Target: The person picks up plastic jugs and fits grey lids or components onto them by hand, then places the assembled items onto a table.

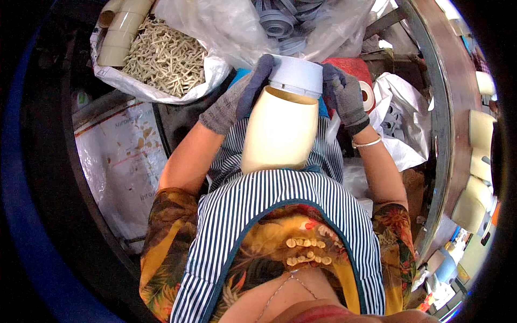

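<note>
A cream plastic pipe fitting [282,132] stands on my lap against the striped apron, its open mouth tilted away from me. Over that mouth sits a pale grey-blue plastic collar [297,75], tipped so that a gap shows along its near edge. My left hand [249,96], in a grey and dark blue glove, grips the collar's left side, and its palm lies along the fitting. Gloved alike, my right hand [344,92] has its curled fingers against the collar's right side. The far fingertips of both hands are partly hidden.
A white sack [164,56] of small beige pieces, with cream pipe elbows [121,33] on it, lies at far left. Grey plastic rings [277,24] fill a clear bag ahead. Another white bag [401,121] holds grey parts. Cream fittings [474,204] line the right-hand bench [458,81].
</note>
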Motion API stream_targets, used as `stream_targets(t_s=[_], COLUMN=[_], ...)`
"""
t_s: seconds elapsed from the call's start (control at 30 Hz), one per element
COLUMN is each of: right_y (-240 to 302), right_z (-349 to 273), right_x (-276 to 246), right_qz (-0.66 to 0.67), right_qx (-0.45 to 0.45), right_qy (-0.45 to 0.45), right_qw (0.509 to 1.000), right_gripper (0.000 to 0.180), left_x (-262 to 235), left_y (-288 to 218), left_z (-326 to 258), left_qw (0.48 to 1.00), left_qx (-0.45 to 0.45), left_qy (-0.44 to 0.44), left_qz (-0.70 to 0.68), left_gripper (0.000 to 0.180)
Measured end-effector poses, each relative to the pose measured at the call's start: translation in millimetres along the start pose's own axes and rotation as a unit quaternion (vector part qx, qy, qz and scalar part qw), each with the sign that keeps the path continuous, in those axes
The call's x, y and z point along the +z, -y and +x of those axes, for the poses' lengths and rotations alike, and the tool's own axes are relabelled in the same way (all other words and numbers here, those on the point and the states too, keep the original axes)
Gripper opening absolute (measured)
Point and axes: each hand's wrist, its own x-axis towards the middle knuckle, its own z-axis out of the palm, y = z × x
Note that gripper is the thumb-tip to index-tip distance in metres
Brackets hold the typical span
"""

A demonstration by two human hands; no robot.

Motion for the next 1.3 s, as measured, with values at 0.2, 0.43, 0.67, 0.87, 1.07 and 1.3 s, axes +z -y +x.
stream_targets(t_s=[0.2,0.43,0.67,0.87,1.07,1.3], right_y=[-9.0,3.8,3.9,-89.6,-116.1,-119.1], right_z=[-3.8,-22.2,-25.4,-51.1,-47.4,-130.5], right_x=[4.2,7.8,-11.3,-80.4,-110.9,-141.1], right_qz=[-0.072,-0.136,-0.222,-0.58,-0.498,-0.006], right_qx=[-0.053,-0.064,-0.13,-0.066,-0.088,0.037], right_qy=[-0.002,-0.022,0.041,-0.195,-0.188,-0.259], right_qw=[0.996,0.988,0.965,0.788,0.842,0.965], right_gripper=[0.03,0.033,0.044,0.056,0.062,0.042], left_x=[-8.2,7.8,4.2,29.0,53.3,97.7], left_y=[12.4,17.1,4.2,-44.1,-60.1,26.5], left_z=[4.5,-9.2,-13.3,-25.8,106.2,211.5], left_qw=[0.858,0.939,0.949,0.986,0.931,0.85], left_qx=[0.276,0.148,0.082,0.067,0.32,0.43], left_qy=[0.036,0.01,0.015,-0.141,-0.058,-0.025], left_qz=[0.432,0.311,0.304,0.057,0.166,0.304], left_gripper=[0.06,0.053,0.06,0.065,0.074,0.097])
